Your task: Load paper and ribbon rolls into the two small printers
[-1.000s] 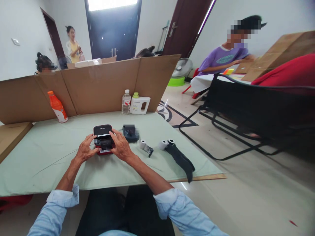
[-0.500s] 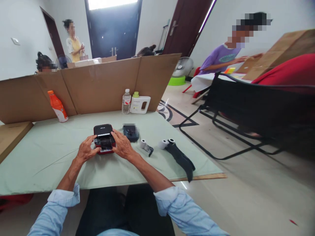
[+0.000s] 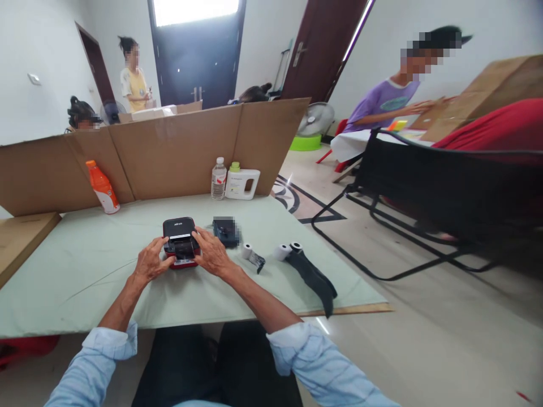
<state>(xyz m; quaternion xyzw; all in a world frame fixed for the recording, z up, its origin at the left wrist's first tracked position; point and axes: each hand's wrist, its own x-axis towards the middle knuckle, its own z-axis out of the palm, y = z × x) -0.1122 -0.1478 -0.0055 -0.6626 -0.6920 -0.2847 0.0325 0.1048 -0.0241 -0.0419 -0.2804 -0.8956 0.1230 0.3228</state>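
Note:
A small black and red label printer (image 3: 180,238) sits on the pale green table (image 3: 85,265) in front of me. My left hand (image 3: 150,262) curls against its left side, thumb and fingers touching the casing. My right hand (image 3: 212,254) grips its right side, fingers bent over the top edge. Just right of the printer lies a small black device (image 3: 226,230). A white paper roll (image 3: 246,251) with a dark strip lies beyond my right hand.
Two more rolls (image 3: 285,250) and a long black strip (image 3: 316,280) lie near the table's right edge. A cardboard screen (image 3: 169,150) stands at the back with an orange bottle (image 3: 102,186), water bottle (image 3: 218,178) and white jug (image 3: 241,181). A black folding chair (image 3: 424,186) is right; other people sit and stand beyond.
Both hands shifted slightly on the printer and stay closed around its sides. The view rose a little. The person standing at the back door moved.

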